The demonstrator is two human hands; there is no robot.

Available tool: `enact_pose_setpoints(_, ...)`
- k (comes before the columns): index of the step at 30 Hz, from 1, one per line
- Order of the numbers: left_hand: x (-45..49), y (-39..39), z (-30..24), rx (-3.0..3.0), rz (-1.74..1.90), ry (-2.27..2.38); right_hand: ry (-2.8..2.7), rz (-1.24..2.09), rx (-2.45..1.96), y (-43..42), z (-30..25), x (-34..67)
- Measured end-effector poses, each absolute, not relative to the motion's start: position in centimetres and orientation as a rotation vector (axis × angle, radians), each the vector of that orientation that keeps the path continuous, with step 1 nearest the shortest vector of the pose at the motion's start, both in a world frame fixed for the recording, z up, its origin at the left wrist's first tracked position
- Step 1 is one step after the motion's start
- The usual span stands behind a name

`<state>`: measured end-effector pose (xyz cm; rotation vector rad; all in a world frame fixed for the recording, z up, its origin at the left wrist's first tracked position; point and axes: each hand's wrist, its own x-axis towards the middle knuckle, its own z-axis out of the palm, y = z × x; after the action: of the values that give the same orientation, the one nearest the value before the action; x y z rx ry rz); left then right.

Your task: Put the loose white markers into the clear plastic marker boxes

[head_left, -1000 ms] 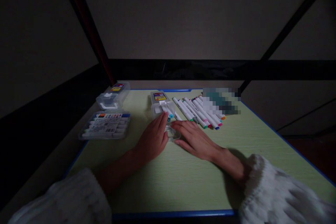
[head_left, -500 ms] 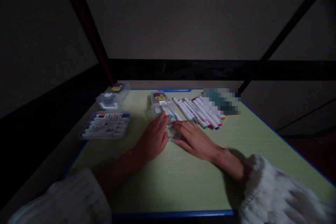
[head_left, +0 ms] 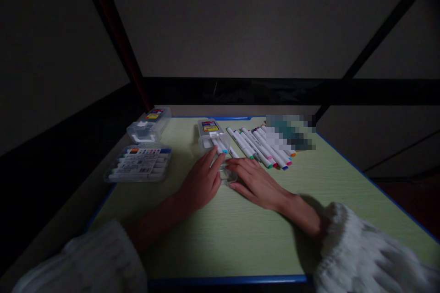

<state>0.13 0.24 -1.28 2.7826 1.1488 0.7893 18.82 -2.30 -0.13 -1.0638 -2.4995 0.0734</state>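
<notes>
Left hand [head_left: 200,179] and right hand [head_left: 256,182] flank a clear plastic piece [head_left: 227,176]; fingers slightly spread. White, colour-capped markers [head_left: 261,146] lie beyond.

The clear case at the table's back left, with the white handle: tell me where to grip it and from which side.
Grip the back-left case by its white handle, probably from the near side and slightly above: the handle runs across its near end, facing the person. The marker-filled case lies just in front, so a low approach looks tight.
</notes>
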Motion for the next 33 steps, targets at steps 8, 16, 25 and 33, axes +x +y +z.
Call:
enact_pose_setpoints(8, 0.14, 0.29, -1.22, 2.774, 0.796, 1.148, -2.505, 0.074, -1.07, -2.31, -0.05, 18.74)
enact_pose_setpoints(16, 0.06, 0.2, -1.13, 2.724, 0.803, 1.152, -2.503, 0.092, -1.065, -2.34, 0.03, 18.73)
enact_pose_setpoints(25, 0.01, 0.12, -1.06, 2.736, 0.774, 1.184, -2.513, 0.082, -1.073, -2.4, -0.07, 18.63)
enact_pose_setpoints(33, 0.09, 0.19, -1.11, 2.768, 0.776, 1.197, -2.517, 0.072, -1.069, -2.42, 0.0, 18.64)
